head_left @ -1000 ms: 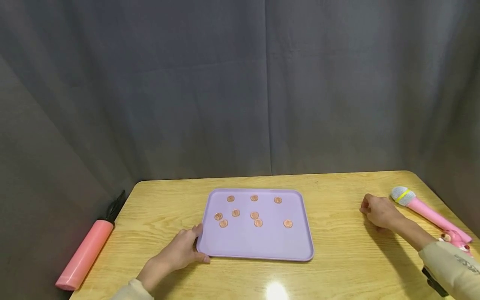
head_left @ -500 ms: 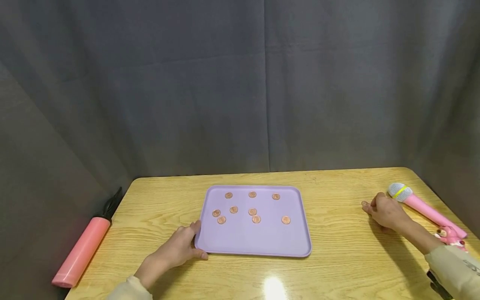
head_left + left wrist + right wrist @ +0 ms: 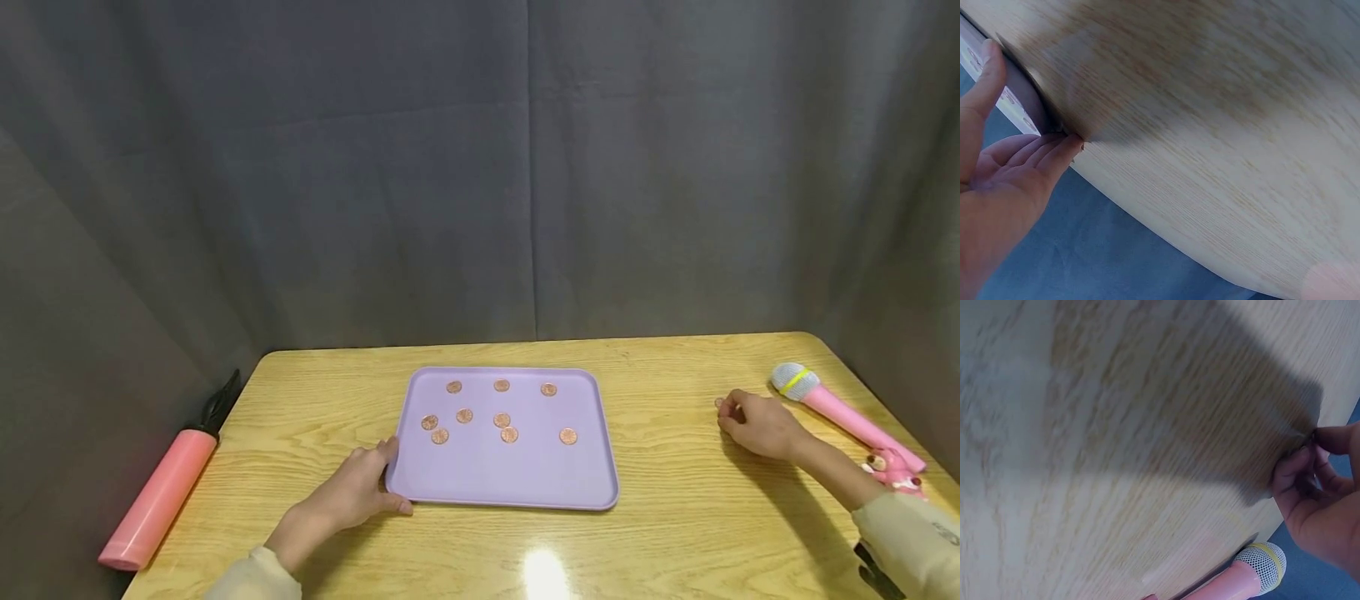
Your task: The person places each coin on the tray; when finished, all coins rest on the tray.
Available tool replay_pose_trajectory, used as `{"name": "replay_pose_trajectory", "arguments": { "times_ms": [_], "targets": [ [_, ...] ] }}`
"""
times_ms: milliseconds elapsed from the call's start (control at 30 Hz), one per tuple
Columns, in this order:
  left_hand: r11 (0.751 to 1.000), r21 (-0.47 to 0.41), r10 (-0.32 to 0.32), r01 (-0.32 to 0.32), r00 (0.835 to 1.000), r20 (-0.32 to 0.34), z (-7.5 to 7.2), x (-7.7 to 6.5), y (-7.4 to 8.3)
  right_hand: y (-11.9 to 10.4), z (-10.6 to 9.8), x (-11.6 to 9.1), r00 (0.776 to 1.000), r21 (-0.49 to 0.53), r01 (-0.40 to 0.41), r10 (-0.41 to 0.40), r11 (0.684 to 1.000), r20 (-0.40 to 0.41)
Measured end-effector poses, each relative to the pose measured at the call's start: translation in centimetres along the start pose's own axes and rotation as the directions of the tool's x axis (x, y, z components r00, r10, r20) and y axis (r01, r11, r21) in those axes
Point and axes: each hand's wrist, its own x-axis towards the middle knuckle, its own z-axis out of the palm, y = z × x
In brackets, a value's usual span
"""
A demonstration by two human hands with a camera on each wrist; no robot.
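A lilac rectangular tray [image 3: 501,487] lies on the wooden table, with several copper coins [image 3: 568,436] spread over it. At its near left corner my left hand [image 3: 348,492] holds the rim, thumb along the near edge and fingers at the left side. In the left wrist view the fingertips reach the rim's outer side, low by the table. Far to the right of the tray, my right hand [image 3: 761,425] pinches a small copper coin [image 3: 717,402] close over the tabletop. Only the coin's edge shows past the fingertips; the rest is hidden.
A pink toy microphone [image 3: 855,425] with a grey head lies right of my right hand, a pink plush figure [image 3: 892,471] beside it. Along the table's left edge rests a pink hand pump [image 3: 161,500] with a black end. Grey curtains [image 3: 405,183] hang behind.
At my right fingertips a coin came into sight half a second ago; now less of it shows, and the hand has shifted slightly. The left hand keeps its place at the tray's corner.
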Motion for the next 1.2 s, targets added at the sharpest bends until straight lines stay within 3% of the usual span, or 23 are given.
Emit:
{"name": "replay_pose_trajectory", "arguments": {
  "times_ms": [200,333,433,533,633,700,867,1000,1100,1200],
  "targets": [
    [1.0,0.008,0.009,-0.009,1.0,-0.01,-0.1,0.0,0.0,-0.8,0.1,0.1,1.0,0.074,-0.012,0.013,0.997,-0.008],
    [1.0,0.008,0.013,-0.012,1.0,-0.016,0.1,0.0,0.0,-1.3,0.5,-0.3,0.984,-0.021,0.0,-0.004,1.0,-0.18],
    [1.0,0.012,0.025,-0.025,1.0,-0.015,0.0,0.1,0.0,-1.7,1.0,-0.6,0.961,-0.134,-0.047,0.009,0.99,-0.276],
    [0.999,0.016,0.042,-0.042,0.999,-0.01,-0.2,0.1,0.0,-2.3,1.6,-0.9,0.976,-0.171,-0.087,0.049,0.981,-0.213],
    [0.999,0.02,0.039,-0.039,0.999,-0.006,-0.2,0.0,0.0,-3.0,2.5,-1.2,0.988,-0.204,-0.077,0.048,0.976,-0.146],
    [0.999,0.022,0.035,-0.034,0.999,-0.007,-0.2,0.0,0.0,-3.5,3.0,-1.3,0.988,-0.228,-0.054,0.019,0.972,-0.154],
    [1.0,0.008,0.023,-0.023,1.0,-0.009,0.0,0.0,0.1,-4.3,3.5,-1.0,0.953,-0.29,-0.055,-0.037,0.955,-0.301],
    [1.0,0.001,0.027,-0.027,1.0,-0.012,0.1,0.0,0.1,-3.8,3.0,-0.1,0.92,-0.244,-0.04,-0.06,0.969,-0.388],
    [1.0,-0.001,0.03,-0.03,0.999,-0.013,0.0,0.0,0.0,-3.2,2.5,0.5,0.932,-0.182,-0.01,-0.057,0.983,-0.358],
    [1.0,0.0,0.028,-0.028,1.0,-0.011,0.0,-0.1,0.0,-2.8,1.6,1.2,0.973,-0.118,-0.005,-0.022,0.993,-0.23]
  ]
}}
